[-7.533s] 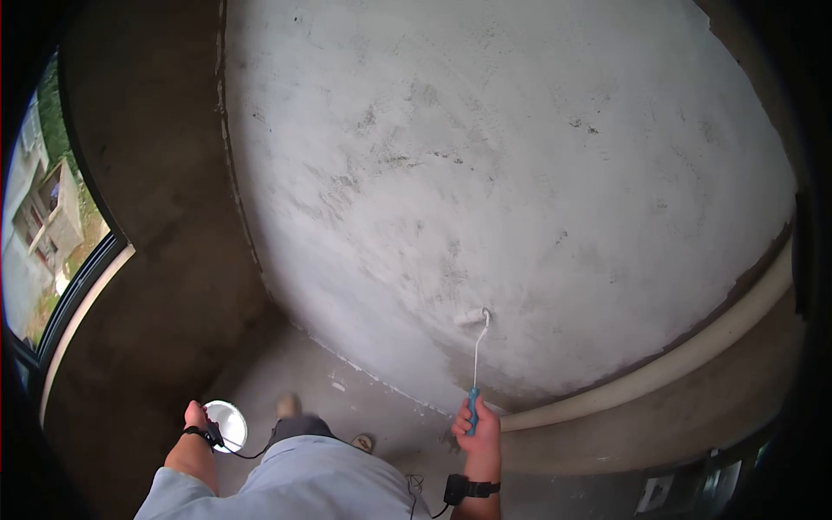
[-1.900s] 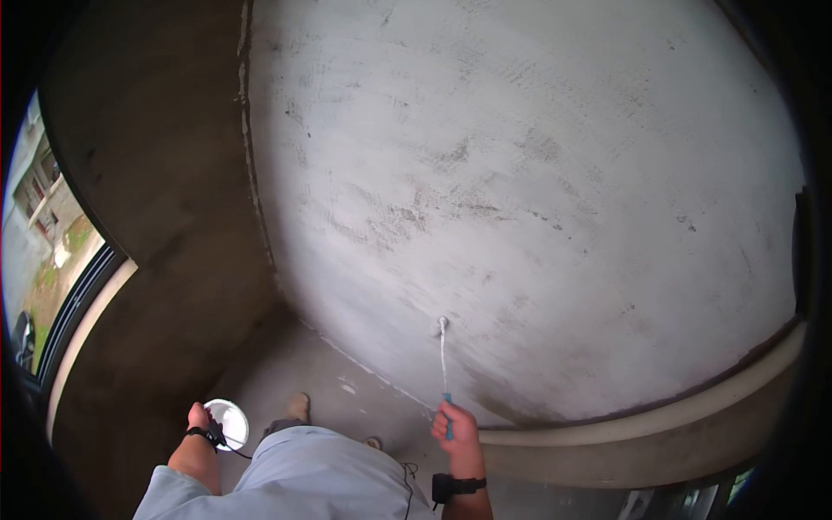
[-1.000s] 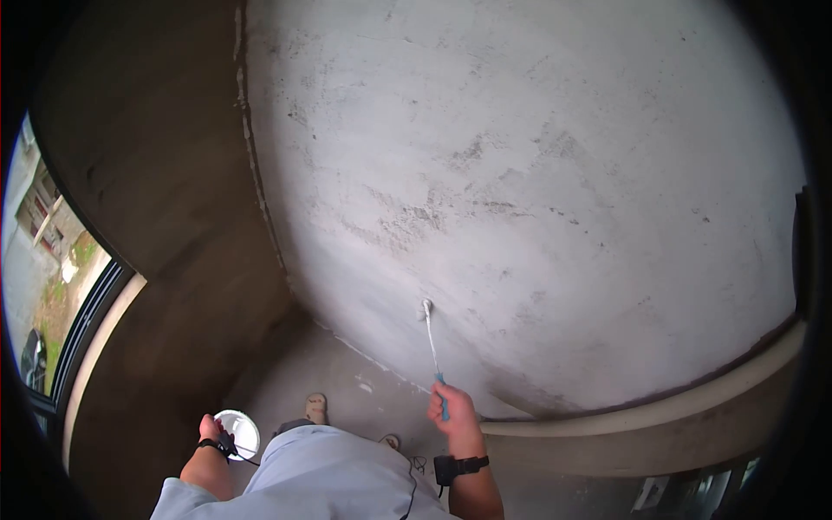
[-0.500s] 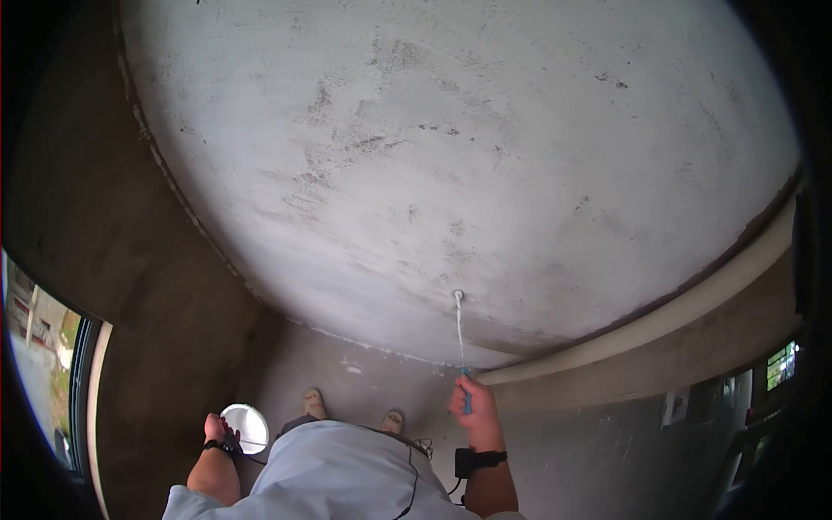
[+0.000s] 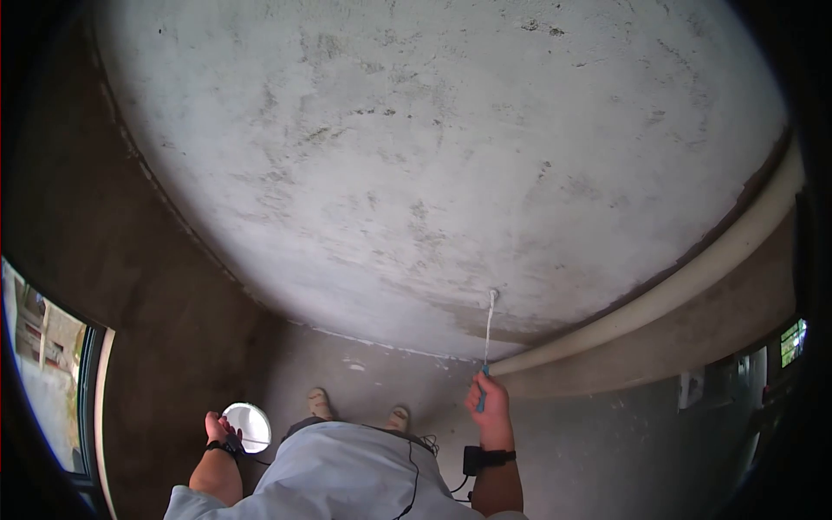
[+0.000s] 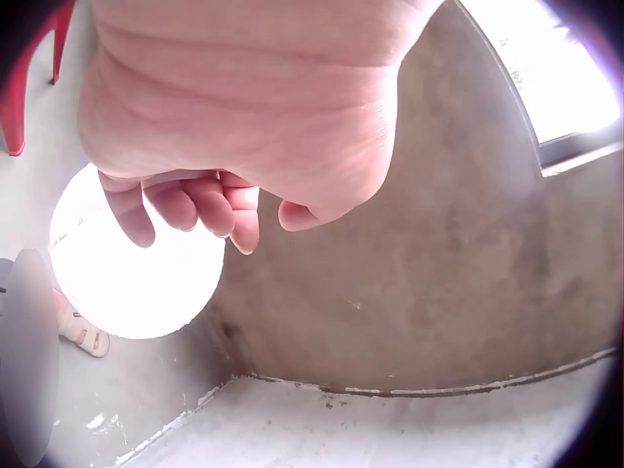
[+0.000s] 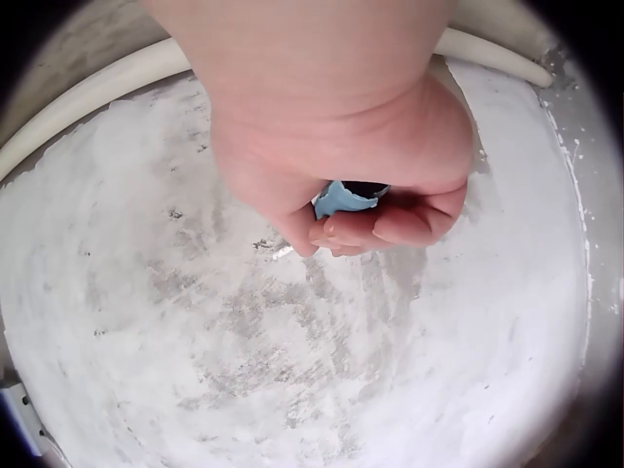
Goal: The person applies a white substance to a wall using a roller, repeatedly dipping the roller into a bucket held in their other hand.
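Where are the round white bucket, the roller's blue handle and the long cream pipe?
Round white bucket (image 5: 263,422): head view, on its inner wall near the right rim.
Blue roller handle (image 7: 343,201): right wrist view, on its exposed end.
Long cream pipe (image 5: 685,287): head view, around the middle of its length.

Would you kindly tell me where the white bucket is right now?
In the head view, the white bucket is in the lower left, at the person's left hand, with the left sandal to its right.

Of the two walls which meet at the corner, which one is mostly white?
The front wall, where the right hand holds the roller: it is white with grey patches, while the side wall beside the window is dark brown.
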`<action>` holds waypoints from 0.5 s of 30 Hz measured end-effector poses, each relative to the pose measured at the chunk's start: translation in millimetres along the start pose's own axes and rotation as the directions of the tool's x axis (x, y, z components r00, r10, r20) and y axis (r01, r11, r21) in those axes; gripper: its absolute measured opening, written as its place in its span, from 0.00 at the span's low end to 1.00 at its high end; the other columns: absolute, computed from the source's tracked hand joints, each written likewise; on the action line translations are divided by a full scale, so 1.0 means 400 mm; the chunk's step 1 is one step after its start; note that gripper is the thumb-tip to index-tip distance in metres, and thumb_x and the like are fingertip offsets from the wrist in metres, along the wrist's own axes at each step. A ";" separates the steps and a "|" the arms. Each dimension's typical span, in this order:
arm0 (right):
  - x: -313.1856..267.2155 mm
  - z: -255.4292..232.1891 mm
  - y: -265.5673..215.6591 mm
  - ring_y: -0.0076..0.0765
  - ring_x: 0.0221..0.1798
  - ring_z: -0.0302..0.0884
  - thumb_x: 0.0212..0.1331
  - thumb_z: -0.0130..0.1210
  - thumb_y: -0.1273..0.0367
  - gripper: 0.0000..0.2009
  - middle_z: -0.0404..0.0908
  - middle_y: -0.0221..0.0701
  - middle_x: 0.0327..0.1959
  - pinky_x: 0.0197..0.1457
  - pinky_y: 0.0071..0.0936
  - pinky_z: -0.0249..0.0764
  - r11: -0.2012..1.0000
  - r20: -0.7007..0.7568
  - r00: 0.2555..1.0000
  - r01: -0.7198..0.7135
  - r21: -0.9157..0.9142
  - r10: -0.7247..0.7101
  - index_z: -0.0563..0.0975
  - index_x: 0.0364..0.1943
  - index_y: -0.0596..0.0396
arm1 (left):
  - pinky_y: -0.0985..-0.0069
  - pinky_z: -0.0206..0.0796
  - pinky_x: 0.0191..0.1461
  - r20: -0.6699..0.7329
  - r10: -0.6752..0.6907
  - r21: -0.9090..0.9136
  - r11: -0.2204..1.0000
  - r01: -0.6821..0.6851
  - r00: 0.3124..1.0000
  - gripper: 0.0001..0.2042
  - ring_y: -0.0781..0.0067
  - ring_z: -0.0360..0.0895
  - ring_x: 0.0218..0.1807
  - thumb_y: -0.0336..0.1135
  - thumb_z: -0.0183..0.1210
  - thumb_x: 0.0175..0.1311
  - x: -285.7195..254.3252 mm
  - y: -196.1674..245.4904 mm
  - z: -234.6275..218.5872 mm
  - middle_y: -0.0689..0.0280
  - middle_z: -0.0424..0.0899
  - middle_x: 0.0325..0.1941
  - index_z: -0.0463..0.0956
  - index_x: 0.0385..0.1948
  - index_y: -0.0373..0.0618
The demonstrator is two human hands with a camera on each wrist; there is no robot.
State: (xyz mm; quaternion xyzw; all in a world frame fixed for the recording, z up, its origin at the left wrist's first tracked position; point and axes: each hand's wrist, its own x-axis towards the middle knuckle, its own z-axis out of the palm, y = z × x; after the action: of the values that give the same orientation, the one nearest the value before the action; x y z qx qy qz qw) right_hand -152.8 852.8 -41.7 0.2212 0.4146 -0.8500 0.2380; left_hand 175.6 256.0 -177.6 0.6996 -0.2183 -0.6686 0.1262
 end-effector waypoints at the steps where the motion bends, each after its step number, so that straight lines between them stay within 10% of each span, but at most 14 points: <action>1: 0.005 -0.001 0.002 0.26 0.14 0.58 0.67 0.55 0.63 0.10 0.62 0.25 0.14 0.19 0.27 0.54 1.000 0.008 1.000 -0.006 0.000 0.006 0.72 0.31 0.52 | 0.64 0.61 0.42 -0.030 -0.003 -0.007 1.000 0.003 1.000 0.14 0.75 0.57 0.21 0.52 0.50 0.56 -0.013 0.001 -0.004 0.77 0.57 0.13 0.64 0.17 0.57; 15: 0.139 0.095 0.094 0.26 0.15 0.60 0.65 0.55 0.66 0.10 0.66 0.26 0.15 0.20 0.27 0.57 0.967 0.158 0.964 -0.184 -0.178 0.213 0.71 0.28 0.52 | 0.59 0.65 0.42 -0.151 -0.015 -0.135 0.991 -0.005 0.988 0.17 0.71 0.61 0.23 0.55 0.50 0.56 -0.040 -0.024 -0.182 0.72 0.63 0.17 0.72 0.26 0.50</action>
State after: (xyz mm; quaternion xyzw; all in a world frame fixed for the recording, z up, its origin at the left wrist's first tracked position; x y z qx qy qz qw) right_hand -181.1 789.3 -75.0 0.1658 0.4354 -0.8015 0.3749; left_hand 249.0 263.5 -162.4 0.7390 -0.1606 -0.6268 0.1878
